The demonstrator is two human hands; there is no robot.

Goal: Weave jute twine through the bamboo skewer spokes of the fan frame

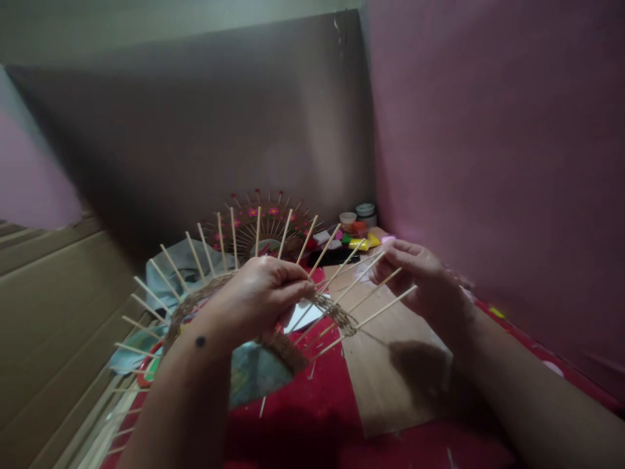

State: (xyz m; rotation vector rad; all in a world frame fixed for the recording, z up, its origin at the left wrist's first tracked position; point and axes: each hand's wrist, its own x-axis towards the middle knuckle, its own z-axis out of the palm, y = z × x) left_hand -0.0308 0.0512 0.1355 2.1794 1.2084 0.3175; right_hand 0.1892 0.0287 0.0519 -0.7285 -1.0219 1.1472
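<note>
A half-round wicker frame (336,311) of pale sticks, with a brown woven band running across them, fans out in front of me. My left hand (271,286) is closed on the band near its right part, thumb and fingers pinching the weave. From there a thin strand (349,268) stretches to the right, over several sticks. My right hand (410,267) pinches the strand's far part beside the stick tips; its fingertips are partly hidden. The left forearm covers part of the frame.
Behind stands a finished-looking fan-shaped piece (263,225) with pink flowers. Colourful packets (359,244) and a grey-lidded jar (365,212) sit in the back corner. A cardboard sheet (390,384) lies on the red cloth (317,391). Walls rise behind and at right.
</note>
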